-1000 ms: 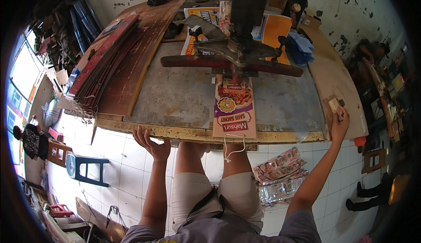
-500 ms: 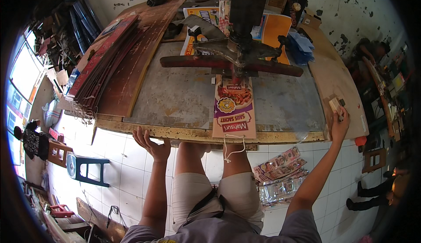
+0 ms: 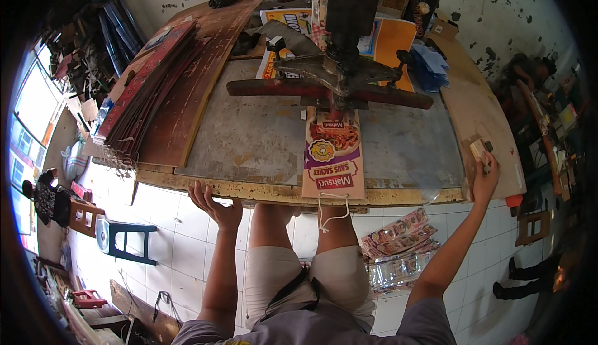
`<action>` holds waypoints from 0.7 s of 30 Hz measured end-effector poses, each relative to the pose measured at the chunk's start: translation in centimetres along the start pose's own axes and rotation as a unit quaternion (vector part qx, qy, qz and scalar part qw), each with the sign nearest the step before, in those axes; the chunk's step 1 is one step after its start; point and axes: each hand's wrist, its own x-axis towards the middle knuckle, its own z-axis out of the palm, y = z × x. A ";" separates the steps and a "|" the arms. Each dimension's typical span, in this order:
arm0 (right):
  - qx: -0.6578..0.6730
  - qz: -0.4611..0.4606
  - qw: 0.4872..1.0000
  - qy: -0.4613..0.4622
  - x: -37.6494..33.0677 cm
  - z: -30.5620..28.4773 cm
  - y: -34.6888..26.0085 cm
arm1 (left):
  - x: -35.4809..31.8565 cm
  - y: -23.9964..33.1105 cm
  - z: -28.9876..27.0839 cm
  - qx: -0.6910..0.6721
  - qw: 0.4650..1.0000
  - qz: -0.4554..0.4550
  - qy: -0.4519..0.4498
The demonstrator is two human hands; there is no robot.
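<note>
My left hand (image 3: pixel 215 206) is at the front edge of the worktable (image 3: pixel 249 194), fingers spread and holding nothing. On the right my right hand (image 3: pixel 484 180) lies on the tabletop, its fingertips touching a small wooden block (image 3: pixel 478 148) with a dark piece on it. Between my hands a printed hanging card (image 3: pixel 333 164) in beige, red and purple lies flat on a grey metal plate (image 3: pixel 249 133). A white cord (image 3: pixel 324 217) from its near end hangs over the table edge. The card's far end passes beneath a dark press arm with a long crossbar (image 3: pixel 268 87), which hides it.
Stacked reddish-brown boards or cards (image 3: pixel 143 89) lie on the left side. Blue sheets (image 3: pixel 430 64) and an orange printed sheet (image 3: pixel 398 46) sit behind the press. Printed packets (image 3: pixel 402 251) are on the floor; a stool (image 3: pixel 128 240) stands at left. Other people are at the sides.
The view has shifted very slightly. My right fingers have moved a little on the wooden block; my left hand and the card stay put.
</note>
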 end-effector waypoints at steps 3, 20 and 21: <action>-0.001 0.006 1.000 -0.004 -0.2 -0.1 -0.4 | 0.0 -0.1 -0.1 -0.001 1.000 -0.002 -0.001; 0.026 -0.188 0.981 0.047 -6.6 0.2 -12.0 | 0.1 0.5 -1.1 -0.009 0.999 -0.013 -0.035; 0.046 -0.233 0.971 -0.004 -8.5 1.6 -13.4 | 0.3 0.9 -1.2 -0.016 0.999 -0.019 -0.043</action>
